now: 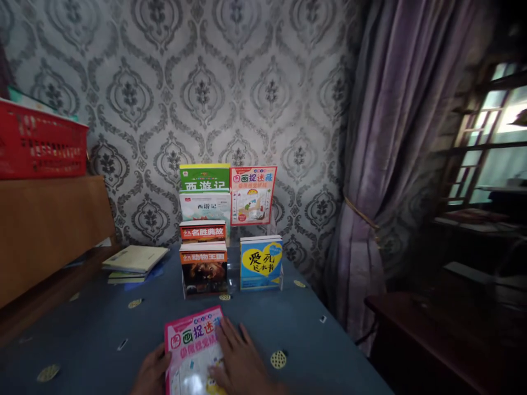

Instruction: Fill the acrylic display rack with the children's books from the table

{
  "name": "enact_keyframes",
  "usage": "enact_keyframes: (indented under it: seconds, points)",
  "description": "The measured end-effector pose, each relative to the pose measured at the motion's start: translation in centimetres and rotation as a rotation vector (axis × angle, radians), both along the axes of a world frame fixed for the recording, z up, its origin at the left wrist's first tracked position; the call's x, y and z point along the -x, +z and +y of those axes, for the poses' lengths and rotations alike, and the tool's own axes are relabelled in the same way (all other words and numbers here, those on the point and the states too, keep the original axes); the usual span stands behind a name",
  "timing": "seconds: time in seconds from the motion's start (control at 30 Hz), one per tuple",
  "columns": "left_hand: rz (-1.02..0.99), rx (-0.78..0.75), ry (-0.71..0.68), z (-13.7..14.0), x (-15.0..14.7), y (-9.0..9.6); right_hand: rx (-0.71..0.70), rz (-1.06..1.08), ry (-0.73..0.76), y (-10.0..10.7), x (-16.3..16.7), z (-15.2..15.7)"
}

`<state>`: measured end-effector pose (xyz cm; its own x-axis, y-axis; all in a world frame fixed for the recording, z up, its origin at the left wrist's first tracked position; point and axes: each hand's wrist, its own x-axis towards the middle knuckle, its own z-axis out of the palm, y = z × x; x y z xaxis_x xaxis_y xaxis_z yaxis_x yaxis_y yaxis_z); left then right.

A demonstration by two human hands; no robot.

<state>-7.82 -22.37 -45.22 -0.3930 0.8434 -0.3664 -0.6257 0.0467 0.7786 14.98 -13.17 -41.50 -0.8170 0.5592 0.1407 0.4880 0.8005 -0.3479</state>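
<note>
Right now, the pink book (193, 351) sits at the bottom centre of the frame, its lower end cut off by the edge. The left hand (151, 370) holds its left border, thumb near the cover; whether fingers reach underneath, I cannot tell. The right hand (242, 354) lies spread over the right side of the cover, fingers apart.

The cover shines, so a palm pushing sideways could slip on it and skew the book. If an elbow or the book swung too far up the frame, it might knock the clear stand (234, 284) at the centre and topple the blue book (261, 269) in its front right slot.

Beneath, a blue tablecloth (296, 329) carries pale yellow patterned spots. A loose pile of books (135, 258) lies centre left; a red basket (69, 159) tops a brown box (53, 230) at the left edge. Grey damask wallpaper (239, 109) fills the back, a tied purple curtain (379, 153) hangs right of centre, and a bright window (481, 131) shows upper right.
</note>
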Motion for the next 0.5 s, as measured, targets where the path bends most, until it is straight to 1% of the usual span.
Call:
enact_keyframes:
  seconds: [0.07, 0.13, 0.2, 0.23, 0.3, 0.37, 0.5]
  points:
    - [0.002, -0.023, -0.027, -0.2, -0.1, 0.7, -0.081, -0.023, 0.038, -2.7, -1.7, 0.7]
    - [0.013, -0.032, -0.034, -0.7, -0.7, 2.2, -0.154, -0.026, 0.048, -5.2, -2.9, 0.9]
    - [0.025, -0.026, -0.026, -1.2, -1.6, 3.7, -0.181, 0.034, 0.080, -6.9, -3.6, 0.8]
    - [0.030, -0.027, -0.012, -1.5, -2.1, 4.3, -0.173, 0.066, 0.102, -7.3, -3.9, 0.6]
    - [0.037, -0.031, 0.029, -1.9, -3.0, 5.3, -0.115, 0.121, 0.117, -7.4, -4.1, 0.1]
    - [0.040, -0.029, 0.084, -2.2, -3.7, 6.0, -0.036, 0.141, 0.111, -6.8, -4.3, -0.4]
    - [0.024, -0.084, 0.164, -2.4, -4.5, 7.0, 0.095, 0.275, -0.001, -4.7, -4.7, -0.9]
